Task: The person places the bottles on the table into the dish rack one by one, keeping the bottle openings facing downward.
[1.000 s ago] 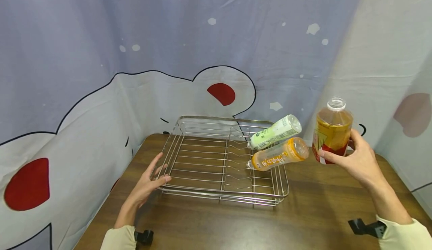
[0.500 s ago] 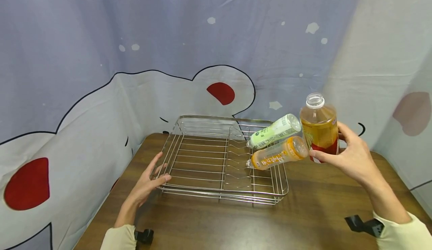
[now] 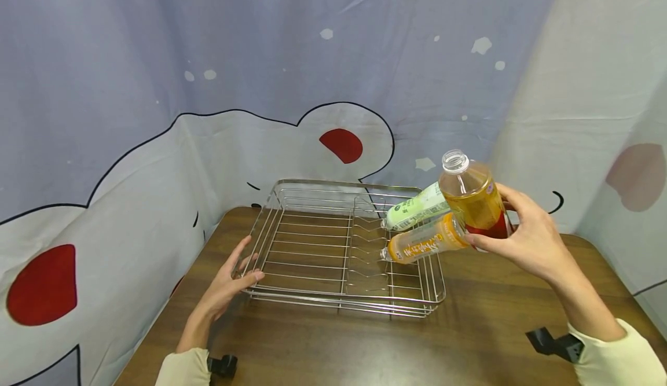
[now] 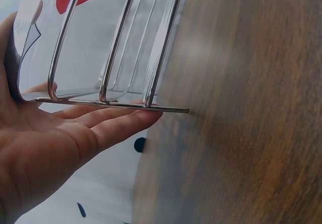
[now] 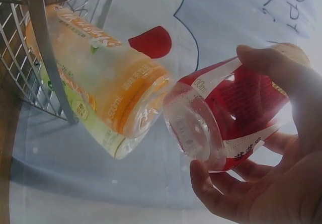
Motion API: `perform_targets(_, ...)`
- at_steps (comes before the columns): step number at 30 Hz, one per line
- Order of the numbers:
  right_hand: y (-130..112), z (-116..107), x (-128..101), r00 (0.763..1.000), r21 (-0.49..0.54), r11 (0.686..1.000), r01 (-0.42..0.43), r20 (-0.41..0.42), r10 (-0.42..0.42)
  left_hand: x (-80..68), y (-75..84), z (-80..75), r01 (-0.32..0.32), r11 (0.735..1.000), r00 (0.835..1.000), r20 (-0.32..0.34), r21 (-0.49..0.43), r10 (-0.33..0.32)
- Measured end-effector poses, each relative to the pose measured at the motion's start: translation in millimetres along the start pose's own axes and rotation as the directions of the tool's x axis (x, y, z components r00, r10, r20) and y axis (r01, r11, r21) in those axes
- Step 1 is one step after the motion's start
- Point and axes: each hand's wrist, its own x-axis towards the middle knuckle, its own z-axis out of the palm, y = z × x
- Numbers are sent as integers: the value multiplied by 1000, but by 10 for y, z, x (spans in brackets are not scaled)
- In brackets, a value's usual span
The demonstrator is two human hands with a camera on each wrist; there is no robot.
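Note:
My right hand [image 3: 534, 238] grips an uncapped plastic bottle [image 3: 476, 195] with a yellow and red label, tilted with its neck to the upper left. The bottle is raised beside the rack and overlaps two other bottles in the head view. A green-labelled bottle [image 3: 417, 208] and an orange-labelled bottle [image 3: 419, 242] lean bottoms-up in the right section of a wire dish rack [image 3: 307, 298]. At the rack's near left corner, my left hand [image 3: 224, 282] holds the end, thumb over the rim. Its fingers [image 4: 115, 126] lie along the outer wires.
The rack stands on a brown wooden table [image 3: 333, 351]. Behind and to the left hangs a printed cloth [image 3: 260, 56] with red and white shapes. Wavy wire dividers [image 3: 367, 253] run across the rack, left of the leaning bottles.
My right hand has carried the yellow and red bottle leftward to the two leaning bottles, tilting its neck left. The left hand and rack have stayed in place.

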Motion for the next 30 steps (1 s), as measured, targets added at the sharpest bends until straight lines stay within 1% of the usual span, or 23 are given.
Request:
perform_targets(6,-61,17,36,999,-6,999,32,-1,-32,-1,4,-8,-5,1000,1000,-7,14,5)
perform_targets(9,-96,31,55,999,-8,999,45,-1,-45,-18,67,-26,-17,998,999,-30,57,18)
perform_targets(10,-108,34,62,999,-10,999,51,-1,-51,-22,104,-35,-25,996,999,-43,83,28)
perform_targets(12,-131,38,73,998,-16,998,56,0,-56,-20,206,-52,-41,984,994,-89,172,56)
perform_targets(14,-152,36,82,999,-23,998,54,-2,-54,-4,325,-56,-59,960,985,-140,273,100)
perform_targets(15,-163,36,88,998,-28,998,57,-2,-57,12,386,-50,-80,945,978,-159,316,135)
perform_targets(17,-180,41,96,998,-32,997,65,-7,-65,47,524,-8,-123,909,958,-191,397,213)
perform_targets(20,-201,56,113,997,-34,996,80,-12,-80,105,721,115,-212,862,925,-188,461,329)
perform_targets(22,-214,70,120,996,-38,996,85,-11,-85,146,844,222,-279,830,901,-167,483,400)
perform_targets(25,-232,84,127,995,-55,993,100,-7,-100,220,1003,392,-367,788,866,-128,494,483)
perform_targets(28,-251,92,130,994,-72,991,109,-1,-110,303,1162,566,-450,753,834,-76,480,546)
perform_targets(30,-261,97,133,994,-80,991,111,5,-111,356,1272,683,-495,732,816,-38,468,576)
